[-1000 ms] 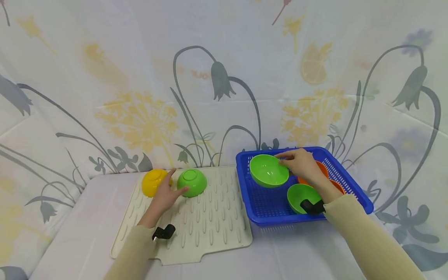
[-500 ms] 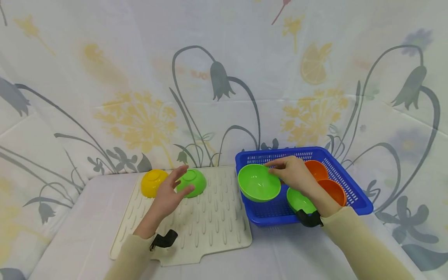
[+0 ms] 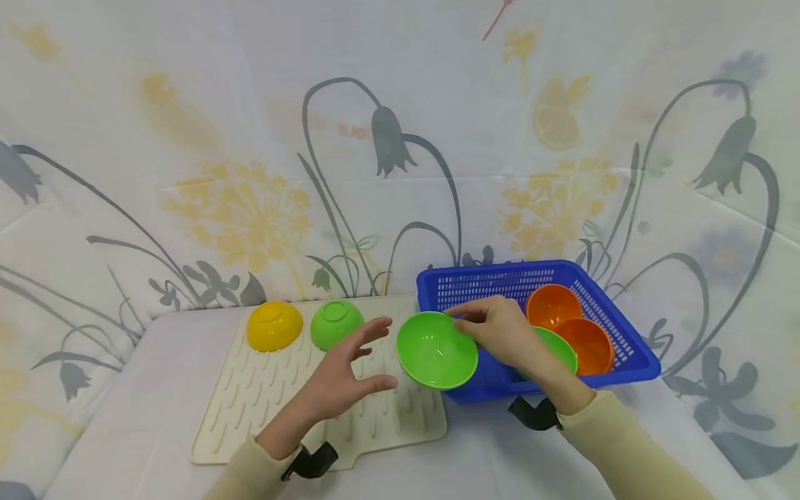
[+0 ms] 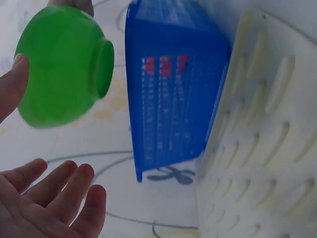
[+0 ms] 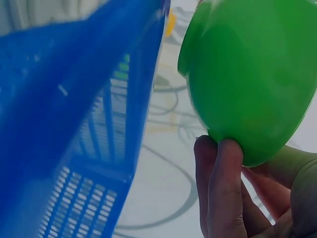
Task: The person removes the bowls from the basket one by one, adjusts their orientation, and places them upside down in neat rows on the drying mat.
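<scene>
My right hand (image 3: 503, 333) pinches the rim of a green bowl (image 3: 436, 349) between thumb and fingers, its hollow side facing the head camera. In the right wrist view the bowl's outer wall (image 5: 252, 74) rises above the fingertips. My left hand (image 3: 340, 378) reaches toward the bowl's other side with fingers spread and straight; nothing is in its grasp. From the left wrist, the left thumb (image 4: 14, 87) overlaps the bowl's edge; whether it touches, I cannot tell. An upturned yellow bowl (image 3: 273, 325) and an upturned green bowl (image 3: 335, 323) sit on the cream drying mat (image 3: 240, 396).
A blue plastic basket (image 3: 646, 364) stands right of the mat. Inside are two orange bowls, one farther back (image 3: 553, 305) and one nearer (image 3: 587, 347), and a green bowl (image 3: 558, 349) partly behind the right wrist. A flower-patterned cloth (image 3: 400, 208) hangs behind.
The right hand has carried the green bowl left and nearer, out from over the basket. My left hand has moved right, away from the upturned bowls, toward it.
</scene>
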The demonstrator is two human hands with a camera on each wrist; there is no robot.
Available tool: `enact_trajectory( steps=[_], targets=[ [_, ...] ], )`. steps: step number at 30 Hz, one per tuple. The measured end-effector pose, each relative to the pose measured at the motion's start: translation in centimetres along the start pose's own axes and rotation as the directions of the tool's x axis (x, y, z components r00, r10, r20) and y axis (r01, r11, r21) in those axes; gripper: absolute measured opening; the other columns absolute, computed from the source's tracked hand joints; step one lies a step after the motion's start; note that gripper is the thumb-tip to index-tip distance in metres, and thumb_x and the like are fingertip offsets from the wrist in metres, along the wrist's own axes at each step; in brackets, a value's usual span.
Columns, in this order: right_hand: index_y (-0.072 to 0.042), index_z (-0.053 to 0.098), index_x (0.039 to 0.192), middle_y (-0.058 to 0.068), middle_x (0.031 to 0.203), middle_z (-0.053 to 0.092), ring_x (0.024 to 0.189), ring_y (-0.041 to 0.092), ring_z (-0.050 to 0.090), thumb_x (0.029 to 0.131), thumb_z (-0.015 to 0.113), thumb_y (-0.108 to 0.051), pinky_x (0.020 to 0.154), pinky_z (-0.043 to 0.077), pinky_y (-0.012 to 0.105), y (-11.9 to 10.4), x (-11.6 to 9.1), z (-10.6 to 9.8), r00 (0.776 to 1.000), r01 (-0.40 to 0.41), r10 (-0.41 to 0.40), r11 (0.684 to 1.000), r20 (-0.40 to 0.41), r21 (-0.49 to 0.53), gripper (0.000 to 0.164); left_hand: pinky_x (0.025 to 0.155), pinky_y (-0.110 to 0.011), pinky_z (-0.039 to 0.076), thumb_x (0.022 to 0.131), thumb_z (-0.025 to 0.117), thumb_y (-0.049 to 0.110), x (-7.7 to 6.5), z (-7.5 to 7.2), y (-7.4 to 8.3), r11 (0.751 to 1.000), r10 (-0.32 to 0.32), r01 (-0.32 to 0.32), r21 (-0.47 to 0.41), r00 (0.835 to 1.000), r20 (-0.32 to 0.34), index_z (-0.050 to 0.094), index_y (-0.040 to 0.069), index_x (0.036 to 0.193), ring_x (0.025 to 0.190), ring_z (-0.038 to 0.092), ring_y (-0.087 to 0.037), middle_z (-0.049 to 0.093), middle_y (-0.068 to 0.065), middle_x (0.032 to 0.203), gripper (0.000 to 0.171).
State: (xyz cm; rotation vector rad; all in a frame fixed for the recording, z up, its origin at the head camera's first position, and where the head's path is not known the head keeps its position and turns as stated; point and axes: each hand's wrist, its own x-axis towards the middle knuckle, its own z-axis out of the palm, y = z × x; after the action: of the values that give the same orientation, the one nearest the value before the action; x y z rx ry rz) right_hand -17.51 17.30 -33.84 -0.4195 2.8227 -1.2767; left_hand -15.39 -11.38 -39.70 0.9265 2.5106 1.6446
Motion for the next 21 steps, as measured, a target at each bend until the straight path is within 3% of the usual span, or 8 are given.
enact_trajectory(
  steps=[4, 11, 15, 21],
  targets=[
    [-0.013, 0.078, 0.112, 0.004, 0.091, 0.073, 0.066, 0.017, 0.062, 0.093, 0.07, -0.011, 0.057, 0.056, 0.03, -0.6, -0.4, 0.8, 1.0, 0.02, -0.02, 1.0, 0.01, 0.007, 0.02, 0.103, -0.053, 0.045, 0.084, 0.082, 0.019, -0.4, 0.9, 0.6, 0.999, -0.002, 0.004, -0.042, 0.999, 0.041, 0.035, 0.013, 0.155, 0.137, 0.044, -0.027, 0.042, -0.002, 0.153, 0.085],
    [-0.013, 0.078, 0.111, 0.002, 0.091, 0.073, 0.072, 0.017, 0.062, 0.093, 0.07, -0.011, 0.06, 0.057, 0.027, -1.3, -0.9, 1.5, 1.0, 0.005, -0.005, 1.0, 0.004, -0.014, 0.019, 0.103, -0.049, 0.046, 0.084, 0.082, 0.024, -0.7, 1.8, 1.3, 0.988, -0.07, 0.079, -0.13, 0.995, 0.069, 0.032, 0.017, 0.156, 0.134, 0.046, -0.02, 0.045, 0.004, 0.15, 0.088],
    [-0.012, 0.077, 0.111, 0.003, 0.096, 0.073, 0.076, 0.015, 0.065, 0.093, 0.07, -0.011, 0.062, 0.058, 0.026, -1.4, -1.2, 1.7, 1.0, 0.014, -0.014, 1.0, -0.006, 0.01, 0.019, 0.102, -0.043, 0.048, 0.084, 0.082, 0.03, -1.0, 1.8, 1.5, 0.982, -0.079, 0.089, -0.165, 0.995, 0.064, 0.033, 0.017, 0.155, 0.134, 0.045, -0.019, 0.045, 0.004, 0.15, 0.087],
    [-0.012, 0.076, 0.114, 0.004, 0.102, 0.074, 0.085, 0.016, 0.069, 0.093, 0.071, -0.012, 0.064, 0.058, 0.024, -1.6, -1.8, 2.1, 0.997, 0.066, -0.063, 0.996, -0.046, 0.06, 0.021, 0.101, -0.038, 0.049, 0.081, 0.085, 0.026, -1.3, 1.3, 1.4, 0.977, -0.054, 0.066, -0.201, 0.996, 0.064, 0.033, 0.019, 0.155, 0.13, 0.05, -0.021, 0.045, 0.002, 0.149, 0.09]
  ],
)
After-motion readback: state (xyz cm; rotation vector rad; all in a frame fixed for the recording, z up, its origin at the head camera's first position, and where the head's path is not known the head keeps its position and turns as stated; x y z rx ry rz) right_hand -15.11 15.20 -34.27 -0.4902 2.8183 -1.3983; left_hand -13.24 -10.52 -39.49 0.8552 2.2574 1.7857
